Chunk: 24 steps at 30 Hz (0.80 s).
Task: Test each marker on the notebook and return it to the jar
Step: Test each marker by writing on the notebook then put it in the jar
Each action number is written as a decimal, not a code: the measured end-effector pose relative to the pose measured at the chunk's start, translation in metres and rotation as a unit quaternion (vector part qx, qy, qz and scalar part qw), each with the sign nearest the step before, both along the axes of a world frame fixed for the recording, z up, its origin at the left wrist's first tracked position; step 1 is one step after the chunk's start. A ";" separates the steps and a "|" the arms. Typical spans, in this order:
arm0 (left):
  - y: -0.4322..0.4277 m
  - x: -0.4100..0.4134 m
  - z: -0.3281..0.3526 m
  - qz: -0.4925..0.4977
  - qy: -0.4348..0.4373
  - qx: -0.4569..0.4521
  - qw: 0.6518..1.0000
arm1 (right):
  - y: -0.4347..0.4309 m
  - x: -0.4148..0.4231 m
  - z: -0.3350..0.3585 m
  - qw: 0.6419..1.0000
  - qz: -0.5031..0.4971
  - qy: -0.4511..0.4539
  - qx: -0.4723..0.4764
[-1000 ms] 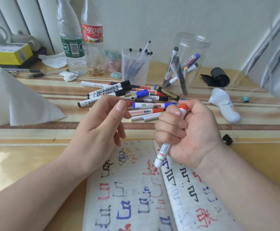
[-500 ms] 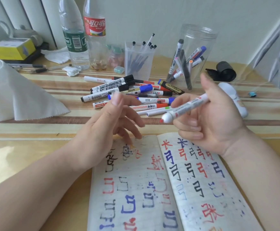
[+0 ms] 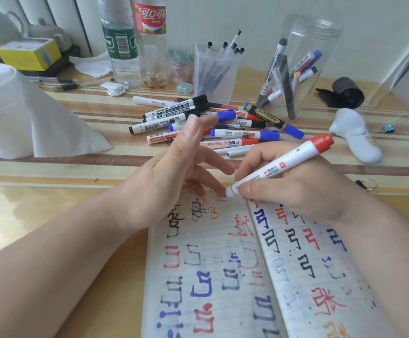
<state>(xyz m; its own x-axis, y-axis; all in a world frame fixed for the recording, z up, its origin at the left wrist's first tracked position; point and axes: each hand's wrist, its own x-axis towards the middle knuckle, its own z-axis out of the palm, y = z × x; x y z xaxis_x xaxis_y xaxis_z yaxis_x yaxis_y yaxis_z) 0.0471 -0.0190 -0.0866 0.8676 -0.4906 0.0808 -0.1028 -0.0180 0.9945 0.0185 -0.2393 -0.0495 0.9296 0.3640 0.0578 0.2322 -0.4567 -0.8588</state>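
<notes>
Head view, right hand: your right hand (image 3: pixel 293 191) pinches the red marker (image 3: pixel 283 164) near its tip; capped end tilted up-right
Marker tip: at the notebook (image 3: pixel 223 276) top edge
Left hand: your left hand (image 3: pixel 166 181) spread, holding nothing; fingertips just beside the tip
Jar: the jar (image 3: pixel 305 45) upright behind the loose markers (image 3: pixel 198 118)

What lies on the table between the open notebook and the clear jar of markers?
In the head view, a heap of loose markers lies between the notebook and jar; the right hand with the red-capped marker crosses there too.
</notes>
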 end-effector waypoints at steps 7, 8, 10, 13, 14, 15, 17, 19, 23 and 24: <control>-0.003 0.000 0.002 0.008 0.012 0.003 1.000 | 0.008 -0.004 0.004 0.999 0.003 -0.014 -0.044; -0.003 -0.001 0.002 0.009 0.012 0.004 1.000 | 0.009 -0.004 0.004 0.998 0.002 -0.022 -0.054; -0.004 -0.002 0.003 0.012 0.012 0.003 1.000 | 0.009 -0.004 0.005 0.997 -0.003 -0.027 -0.067; -0.004 -0.002 0.003 0.017 0.014 0.002 1.000 | 0.009 -0.005 0.006 0.996 -0.006 -0.026 -0.080; -0.004 -0.003 0.003 0.018 0.016 0.002 1.000 | 0.010 -0.005 0.006 0.996 -0.006 -0.027 -0.088; -0.004 -0.003 0.003 0.019 0.017 0.001 1.000 | 0.010 -0.005 0.006 0.995 -0.006 -0.028 -0.096; -0.005 -0.003 0.003 0.021 0.017 0.000 1.000 | 0.010 -0.005 0.006 0.994 -0.009 -0.031 -0.106; -0.004 -0.003 0.003 0.022 0.016 0.001 1.000 | 0.011 -0.006 0.006 0.993 -0.011 -0.036 -0.112; -0.005 -0.003 0.003 0.026 0.019 -0.001 0.999 | 0.011 -0.004 0.006 0.993 -0.023 -0.033 -0.112; -0.005 -0.003 0.003 0.027 0.019 -0.001 0.999 | 0.010 -0.004 0.006 0.994 -0.023 -0.025 -0.103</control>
